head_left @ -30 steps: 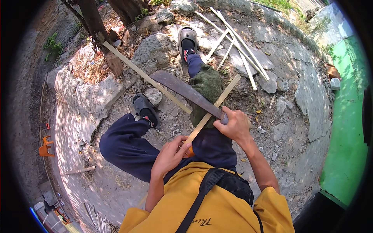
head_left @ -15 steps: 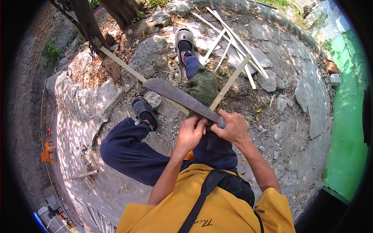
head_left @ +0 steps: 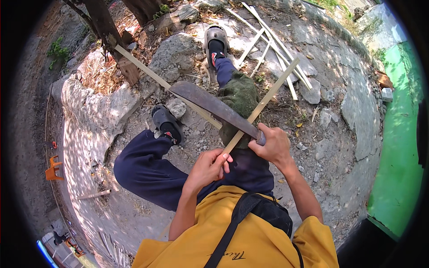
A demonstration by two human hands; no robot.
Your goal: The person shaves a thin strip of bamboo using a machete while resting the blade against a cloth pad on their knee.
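Note:
My left hand (head_left: pixel 205 169) is closed on the near end of a pale bamboo strip (head_left: pixel 278 86), which slants up and away to the right. In my right hand (head_left: pixel 274 146) is the short handle of a machete (head_left: pixel 208 102). Its broad, dark blade points away to the left and crosses over the strip. A dark green cloth (head_left: pixel 242 96) wraps my outstretched leg beneath the strip and blade. Another pale strip (head_left: pixel 144 67) runs under the blade's tip, from beside the tree trunk toward my leg.
Several pale strips (head_left: pixel 268 33) lie crossed on the ground at the far right. Tree trunks (head_left: pixel 103 22) and a rough rock (head_left: pixel 172 56) stand at the far left. A green panel (head_left: pixel 393 147) runs along the right, and an orange plastic object (head_left: pixel 53 169) sits at the left.
My left hand has drawn back and down, and more of the strip's near end shows below the blade. The machete has shifted slightly right along with my right hand.

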